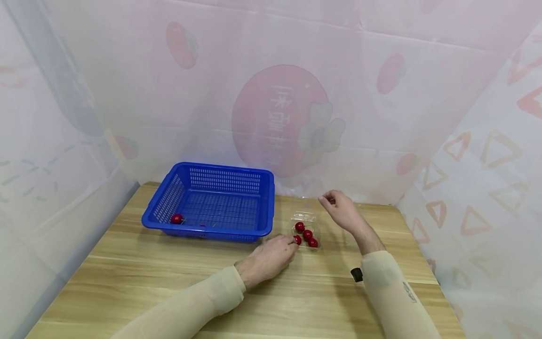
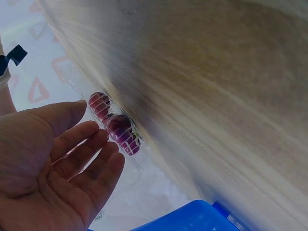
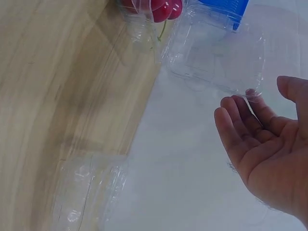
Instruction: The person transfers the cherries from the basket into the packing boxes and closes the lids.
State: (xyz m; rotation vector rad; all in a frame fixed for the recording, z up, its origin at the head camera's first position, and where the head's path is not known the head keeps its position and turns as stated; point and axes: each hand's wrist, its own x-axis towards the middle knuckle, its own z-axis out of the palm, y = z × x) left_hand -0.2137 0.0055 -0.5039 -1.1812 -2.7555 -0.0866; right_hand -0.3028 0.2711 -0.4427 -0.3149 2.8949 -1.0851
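A clear plastic clamshell box (image 1: pixel 314 247) stands on the table with its lid (image 3: pixel 216 53) raised. Several shiny red cherries (image 1: pixel 307 234) lie in its base, one with a green stem in the right wrist view. My left hand (image 1: pixel 271 258) is at the box's left side, its loosely bent fingertips right by the cherries and the box wall; its palm (image 2: pixel 57 168) holds nothing. My right hand (image 1: pixel 340 212) is raised behind and right of the box. In the right wrist view its relaxed fingertips (image 3: pixel 251 94) meet the lid's outer edge.
A blue plastic basket (image 1: pixel 224 232) stands left of the box, with a red cherry (image 1: pixel 176 219) inside and more partly hidden behind its front rim. Another clear plastic container (image 3: pixel 86 192) lies on the wooden table (image 1: pixel 296 301). Printed cloth walls (image 1: pixel 381 132) enclose the back and sides.
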